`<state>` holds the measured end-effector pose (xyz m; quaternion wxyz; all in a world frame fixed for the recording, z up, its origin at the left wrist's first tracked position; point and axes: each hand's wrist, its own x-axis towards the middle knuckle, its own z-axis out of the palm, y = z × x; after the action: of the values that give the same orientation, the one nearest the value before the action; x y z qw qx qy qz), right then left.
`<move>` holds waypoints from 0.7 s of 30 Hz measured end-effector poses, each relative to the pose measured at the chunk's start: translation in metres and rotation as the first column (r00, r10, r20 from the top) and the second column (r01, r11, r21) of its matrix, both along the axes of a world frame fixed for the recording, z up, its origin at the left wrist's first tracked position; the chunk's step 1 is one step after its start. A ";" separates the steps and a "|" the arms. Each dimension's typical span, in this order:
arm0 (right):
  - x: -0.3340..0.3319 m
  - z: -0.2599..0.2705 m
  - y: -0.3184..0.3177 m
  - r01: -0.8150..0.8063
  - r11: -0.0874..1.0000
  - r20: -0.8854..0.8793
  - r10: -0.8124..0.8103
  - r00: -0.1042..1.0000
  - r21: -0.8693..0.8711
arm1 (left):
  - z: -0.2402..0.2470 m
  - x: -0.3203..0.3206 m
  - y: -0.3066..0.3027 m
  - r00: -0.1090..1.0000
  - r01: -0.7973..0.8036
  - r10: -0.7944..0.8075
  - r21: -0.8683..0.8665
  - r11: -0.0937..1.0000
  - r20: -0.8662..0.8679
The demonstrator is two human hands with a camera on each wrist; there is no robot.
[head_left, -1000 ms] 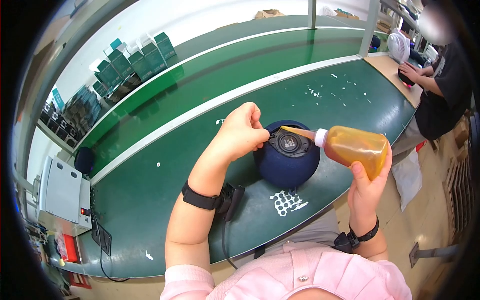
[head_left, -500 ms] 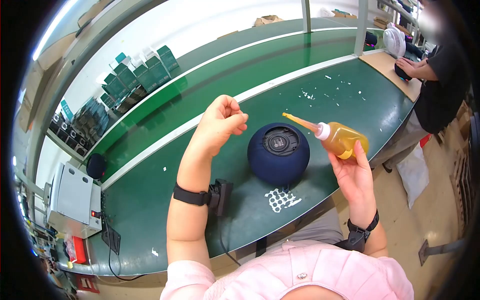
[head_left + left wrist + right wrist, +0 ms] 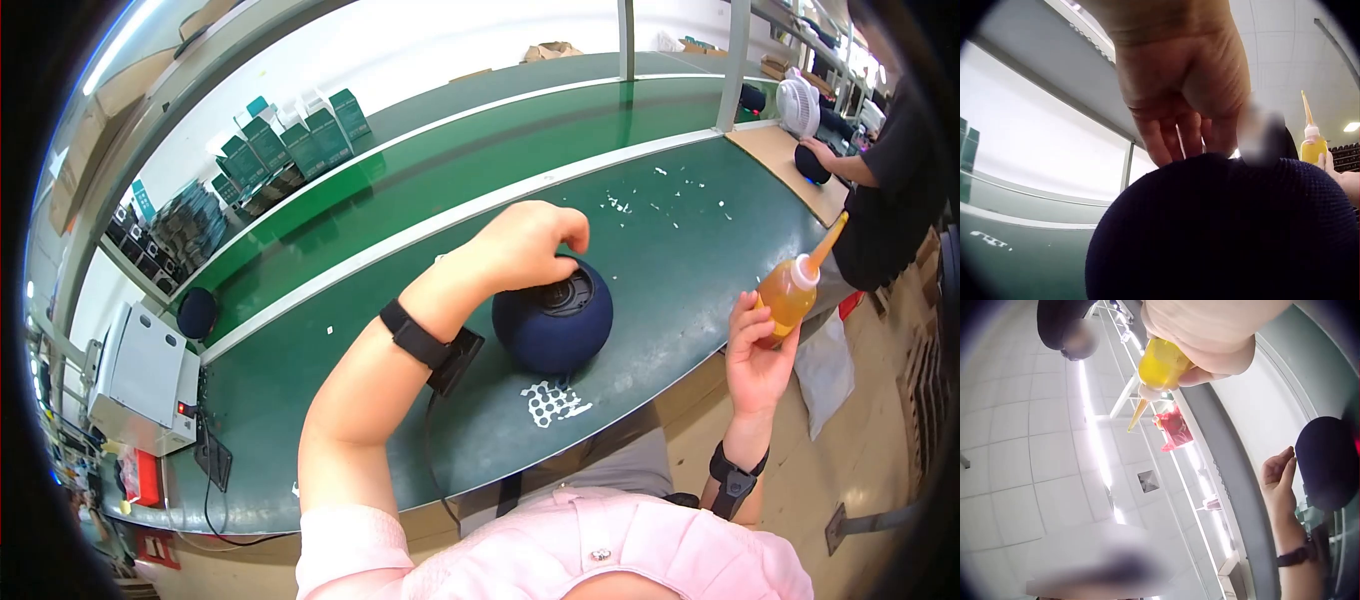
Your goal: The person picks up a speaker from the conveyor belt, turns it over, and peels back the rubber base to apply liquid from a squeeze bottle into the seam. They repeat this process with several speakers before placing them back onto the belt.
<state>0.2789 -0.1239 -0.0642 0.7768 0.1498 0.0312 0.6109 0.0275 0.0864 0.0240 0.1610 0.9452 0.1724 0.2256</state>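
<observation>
A round navy fabric-covered speaker [image 3: 552, 338] sits on the green bench, its black recessed face [image 3: 568, 296] turned up. My left hand [image 3: 528, 245] is bent over that recess from the left, thumb and fingertips at its far rim. In the left wrist view, the fingers [image 3: 1188, 134] go down behind the top of the speaker; I cannot tell whether they pinch anything. Off to the right, past the bench edge, my right hand [image 3: 758, 360] grips a squeeze bottle [image 3: 787, 297] of amber liquid, its long nozzle pointing up.
White perforated scraps [image 3: 552, 403] lie in front of the speaker, smaller ones farther back. Green boxes [image 3: 300, 140] stand on the far ledge. A grey machine [image 3: 145, 375] is at the left end. At the far right, another person [image 3: 895, 170] handles a dark round object beside a white fan [image 3: 797, 105].
The bottle has moved from over the speaker's recess out to the right, its nozzle turning upward. My left hand drew back left, then came over the recess.
</observation>
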 end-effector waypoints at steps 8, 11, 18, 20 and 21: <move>0.007 -0.015 -0.008 -0.009 0.999 0.067 0.012 0.998 -0.052 | 0.003 0.015 0.004 0.955 0.147 -0.102 0.142 0.979 -0.280; 0.002 -0.017 -0.005 0.016 0.994 0.101 -0.005 0.995 -0.105 | 0.009 0.008 0.001 0.962 0.102 -0.072 0.103 0.989 -0.265; -0.020 -0.008 0.009 0.098 0.983 0.398 -0.028 0.917 -0.155 | 0.003 -0.011 0.010 0.988 -0.037 0.020 -0.113 0.993 -0.152; -0.026 -0.006 0.014 0.126 0.982 0.473 -0.045 0.880 -0.140 | -0.002 -0.018 0.012 0.995 -0.059 0.037 -0.260 0.964 -0.090; -0.029 -0.006 0.015 0.257 0.954 0.609 -0.115 0.785 -0.151 | -0.005 -0.022 0.012 0.998 -0.071 0.064 -0.401 0.913 -0.029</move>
<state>0.2501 -0.1088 -0.0698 0.8160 -0.1355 -0.1590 0.5390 0.0054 0.0983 0.0188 0.3425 0.8872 0.2487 0.1836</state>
